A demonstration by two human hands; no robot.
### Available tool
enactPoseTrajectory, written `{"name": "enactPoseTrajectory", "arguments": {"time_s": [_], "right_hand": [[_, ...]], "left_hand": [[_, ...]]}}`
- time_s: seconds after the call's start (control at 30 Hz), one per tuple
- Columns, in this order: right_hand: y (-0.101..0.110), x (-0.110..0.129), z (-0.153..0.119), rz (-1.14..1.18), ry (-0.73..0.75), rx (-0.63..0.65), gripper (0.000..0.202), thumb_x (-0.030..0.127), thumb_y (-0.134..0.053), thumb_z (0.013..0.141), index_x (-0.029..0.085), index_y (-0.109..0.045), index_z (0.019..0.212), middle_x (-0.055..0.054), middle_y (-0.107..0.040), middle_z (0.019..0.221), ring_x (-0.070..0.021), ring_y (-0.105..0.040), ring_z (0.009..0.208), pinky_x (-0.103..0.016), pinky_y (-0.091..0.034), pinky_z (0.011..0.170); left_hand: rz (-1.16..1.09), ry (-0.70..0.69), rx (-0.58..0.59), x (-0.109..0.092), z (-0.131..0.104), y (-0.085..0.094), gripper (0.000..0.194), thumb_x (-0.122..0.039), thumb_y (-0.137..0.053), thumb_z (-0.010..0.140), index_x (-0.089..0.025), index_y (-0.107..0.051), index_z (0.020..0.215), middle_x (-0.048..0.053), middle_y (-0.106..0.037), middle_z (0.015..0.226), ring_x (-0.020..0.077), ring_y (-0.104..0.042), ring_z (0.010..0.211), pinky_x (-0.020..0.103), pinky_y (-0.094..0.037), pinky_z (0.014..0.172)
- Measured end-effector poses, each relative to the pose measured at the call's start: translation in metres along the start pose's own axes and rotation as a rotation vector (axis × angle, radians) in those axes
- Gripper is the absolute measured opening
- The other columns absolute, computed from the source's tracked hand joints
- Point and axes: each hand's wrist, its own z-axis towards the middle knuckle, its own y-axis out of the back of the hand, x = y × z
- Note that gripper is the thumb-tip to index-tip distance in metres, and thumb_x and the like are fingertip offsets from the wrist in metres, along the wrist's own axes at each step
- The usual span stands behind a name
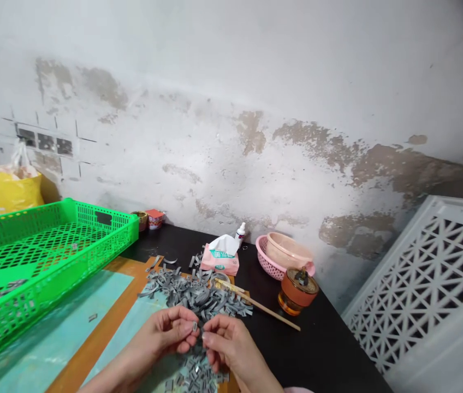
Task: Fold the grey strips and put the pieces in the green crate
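Note:
Near the bottom centre, my left hand pinches a small grey piece between thumb and forefinger. Just to its right, my right hand has its thumb and forefinger pressed together; what they hold, if anything, is too small to make out. Behind both hands lies a heap of grey strips. Below and between them, many small grey rectangular pieces are scattered on the light green work surface.
At the left stands a green mesh crate. Behind the heap are a tissue box and a white bottle. A wooden stick, pink basins and an amber jar stand on the right.

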Motion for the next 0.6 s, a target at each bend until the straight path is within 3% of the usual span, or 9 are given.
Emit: {"name": "enactPoseTrajectory", "arguments": {"time_s": [0.23,0.43,0.6], "right_hand": [[-0.006,0.009,-0.005,0.132,-0.011,0.018,0.03,0.034,-0.08,0.058,0.015,-0.061,0.071,0.004,-0.058,0.05,-0.007,-0.046,0.039,-0.018,-0.033,0.04],[-0.009,0.007,-0.004,0.13,-0.021,0.032,0.031,0.036,-0.08,0.057,0.015,-0.06,0.068,0.004,-0.057,0.048,-0.0064,-0.044,0.037,-0.018,-0.033,0.039],[-0.007,0.005,-0.004,-0.016,0.025,-0.02,0.026,0.036,-0.075,0.063,0.014,-0.062,0.07,0.004,-0.055,0.045,-0.006,-0.043,0.036,-0.018,-0.03,0.04]], "left_hand": [[0.112,-0.073,-0.071,0.003,0.001,-0.002,0.042,-0.05,-0.085,0.059,-0.014,-0.069,0.074,0.003,-0.071,0.062,0.0101,-0.057,0.053,0.021,-0.043,0.054],[0.137,-0.149,-0.044,0.011,0.003,-0.002,0.034,-0.044,-0.086,0.06,-0.014,-0.071,0.067,0.002,-0.067,0.058,0.0123,-0.057,0.054,0.024,-0.043,0.056],[0.118,-0.177,-0.017,0.015,0.003,-0.001,0.029,-0.039,-0.086,0.061,-0.013,-0.071,0.061,0.004,-0.069,0.064,0.0124,-0.056,0.057,0.025,-0.043,0.058]]}}
